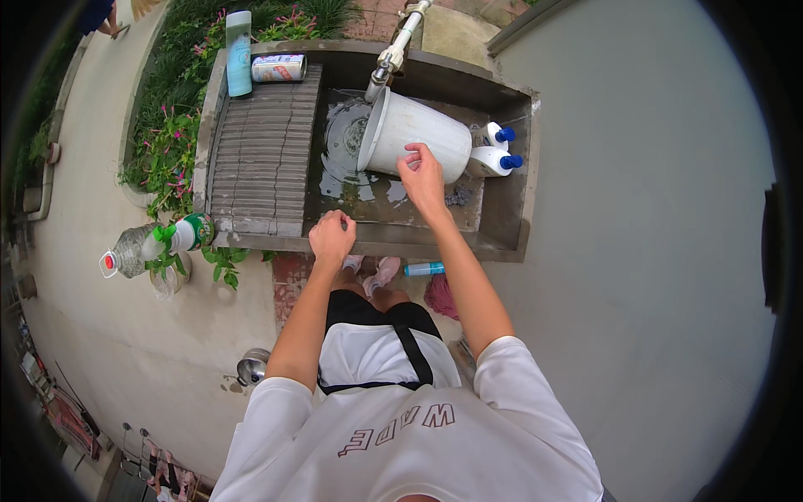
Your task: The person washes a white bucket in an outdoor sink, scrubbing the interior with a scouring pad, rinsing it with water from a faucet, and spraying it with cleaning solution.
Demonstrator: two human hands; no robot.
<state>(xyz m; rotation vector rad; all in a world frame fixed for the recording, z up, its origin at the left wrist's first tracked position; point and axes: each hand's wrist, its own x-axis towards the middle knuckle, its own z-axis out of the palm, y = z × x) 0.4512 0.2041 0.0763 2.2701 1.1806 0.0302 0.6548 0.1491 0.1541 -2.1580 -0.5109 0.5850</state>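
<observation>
A white plastic bucket (417, 128) lies tilted on its side in a stone sink (502, 248), its mouth facing left beneath a metal tap (379, 74). My right hand (421, 179) is over the bucket's near side, fingers curled with a gap at the thumb; whether it touches the bucket is unclear. My left hand (332, 237) is at the sink's front rim with its fingers curled in; their tips are hidden. Shallow rippling water (351, 135) lies on the sink floor. Two white bottles with blue caps (492, 161) stand beyond the bucket's base.
A ridged washboard slab (263, 150) forms the sink's left part, with a pale blue bottle (239, 56) and a can (279, 68) at its far end. Plastic jugs (135, 251) are left of the sink. Below the rim lie a blue tube (424, 269) and a dark pink cloth (441, 296).
</observation>
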